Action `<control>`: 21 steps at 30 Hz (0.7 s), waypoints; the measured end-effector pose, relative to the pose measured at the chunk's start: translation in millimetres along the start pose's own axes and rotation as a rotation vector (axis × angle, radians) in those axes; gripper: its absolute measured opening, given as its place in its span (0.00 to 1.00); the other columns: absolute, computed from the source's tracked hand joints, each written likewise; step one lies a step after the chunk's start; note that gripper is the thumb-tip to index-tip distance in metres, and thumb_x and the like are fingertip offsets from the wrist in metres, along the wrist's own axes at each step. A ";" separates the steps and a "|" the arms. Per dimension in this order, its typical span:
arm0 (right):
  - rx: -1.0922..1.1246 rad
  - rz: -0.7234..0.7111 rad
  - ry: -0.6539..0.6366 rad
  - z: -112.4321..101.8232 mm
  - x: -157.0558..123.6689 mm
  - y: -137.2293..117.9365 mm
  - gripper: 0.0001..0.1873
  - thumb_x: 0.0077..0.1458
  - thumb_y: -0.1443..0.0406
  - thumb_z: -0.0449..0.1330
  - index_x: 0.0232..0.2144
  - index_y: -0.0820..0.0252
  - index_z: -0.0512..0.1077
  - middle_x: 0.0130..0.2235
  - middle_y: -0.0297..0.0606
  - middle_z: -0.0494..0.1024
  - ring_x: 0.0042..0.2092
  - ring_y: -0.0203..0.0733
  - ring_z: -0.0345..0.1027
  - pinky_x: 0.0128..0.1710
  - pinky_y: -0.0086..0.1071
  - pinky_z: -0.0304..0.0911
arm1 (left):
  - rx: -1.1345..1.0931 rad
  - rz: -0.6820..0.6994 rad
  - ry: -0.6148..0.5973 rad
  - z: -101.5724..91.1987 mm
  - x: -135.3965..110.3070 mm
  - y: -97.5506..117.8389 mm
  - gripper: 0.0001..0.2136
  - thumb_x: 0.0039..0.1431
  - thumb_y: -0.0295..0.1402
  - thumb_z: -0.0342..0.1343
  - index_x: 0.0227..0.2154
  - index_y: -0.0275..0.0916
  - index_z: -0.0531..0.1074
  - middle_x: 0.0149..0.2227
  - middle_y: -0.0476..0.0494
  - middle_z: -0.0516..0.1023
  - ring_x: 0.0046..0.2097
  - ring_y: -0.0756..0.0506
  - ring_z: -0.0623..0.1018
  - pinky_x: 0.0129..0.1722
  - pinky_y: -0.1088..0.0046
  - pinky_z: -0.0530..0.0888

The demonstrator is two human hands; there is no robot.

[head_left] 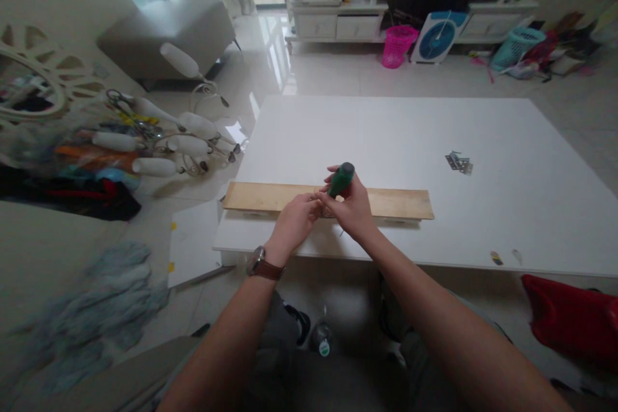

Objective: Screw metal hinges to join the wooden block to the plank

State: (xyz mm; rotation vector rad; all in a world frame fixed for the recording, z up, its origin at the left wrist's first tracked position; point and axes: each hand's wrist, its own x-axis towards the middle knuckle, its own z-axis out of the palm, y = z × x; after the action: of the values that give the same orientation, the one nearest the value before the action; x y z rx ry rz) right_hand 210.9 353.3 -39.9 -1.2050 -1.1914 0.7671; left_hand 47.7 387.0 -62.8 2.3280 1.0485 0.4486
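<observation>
A long wooden plank [396, 203] lies across the near side of a white table [386, 129]. My right hand [352, 209] is wrapped round a green-handled screwdriver [340, 180], held upright over the middle of the plank. My left hand [295, 219], with a brown watch on the wrist, is pinched at the tool's lower end, right against the plank; what its fingers hold is too small to make out. A small pile of metal hinges [459, 163] lies on the table to the right, apart from both hands.
A chandelier with white lamps [164, 141] lies on the floor at the left. A red bag [570, 315] sits by the table's near right corner. A pink basket [396, 45], a fan [437, 35] and a low white cabinet [338, 22] stand at the back.
</observation>
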 end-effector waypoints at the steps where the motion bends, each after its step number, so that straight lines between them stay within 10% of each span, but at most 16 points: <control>1: -0.006 0.015 0.024 0.4 0.2 -0.1 0.26 0.53 0.56 0.73 0.51 0.50 0.71 0.43 0.37 0.79 0.40 0.45 0.79 0.43 0.42 0.78 | -0.006 0.005 -0.002 0.0 0.0 0.0 0.17 0.63 0.20 0.58 0.50 0.45 0.81 0.62 0.42 0.78 0.61 0.39 0.76 0.63 0.59 0.74; 16: -0.227 -0.027 -0.044 -4.4 -2.5 1.1 0.30 0.51 0.63 0.69 0.56 0.52 0.71 0.47 0.40 0.79 0.36 0.42 0.73 0.36 0.38 0.74 | 0.009 -0.018 0.018 2.8 -2.2 -1.4 0.15 0.63 0.20 0.58 0.47 0.42 0.82 0.59 0.41 0.79 0.60 0.39 0.77 0.63 0.60 0.74; 21: -0.324 0.006 -0.109 -5.0 -4.8 1.1 0.31 0.52 0.67 0.66 0.58 0.54 0.69 0.34 0.32 0.77 0.31 0.41 0.70 0.35 0.36 0.70 | 0.008 0.006 0.017 1.0 -2.1 1.0 0.16 0.64 0.21 0.58 0.49 0.43 0.81 0.57 0.42 0.81 0.59 0.40 0.77 0.61 0.61 0.75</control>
State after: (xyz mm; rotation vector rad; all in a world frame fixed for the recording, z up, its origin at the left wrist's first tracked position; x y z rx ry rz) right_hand 214.6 347.7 -41.9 -1.4464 -1.4422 0.6672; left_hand 47.4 384.5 -63.1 2.3386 1.0526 0.4679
